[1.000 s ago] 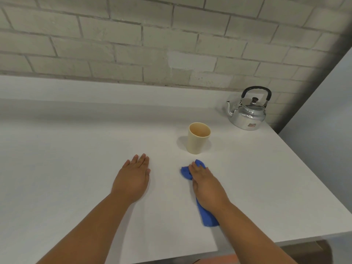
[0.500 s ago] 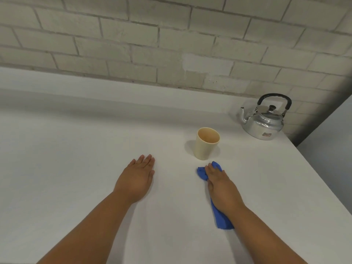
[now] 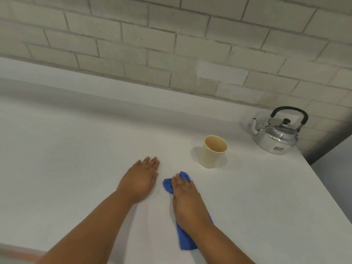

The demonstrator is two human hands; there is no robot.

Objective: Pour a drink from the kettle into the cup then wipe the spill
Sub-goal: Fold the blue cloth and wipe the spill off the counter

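A cream cup [image 3: 213, 154] stands upright on the white counter [image 3: 76, 159], with a little liquid at its bottom. A silver kettle [image 3: 276, 136] with a black handle sits at the back right corner, spout to the left. My right hand [image 3: 185, 199] presses flat on a blue cloth [image 3: 185, 239], which sticks out beyond the fingertips and under the wrist, in front and left of the cup. My left hand [image 3: 141, 181] lies flat on the counter, fingers together, just left of the cloth and holding nothing.
A pale brick wall [image 3: 171, 44] runs along the back behind a low white ledge. The counter's right edge [image 3: 323, 189] drops off close beside the kettle. The front edge shows at the lower left.
My right hand has slid the blue cloth leftward, away from the cup and closer to my left hand. The view has shifted, so the kettle and cup sit further right.
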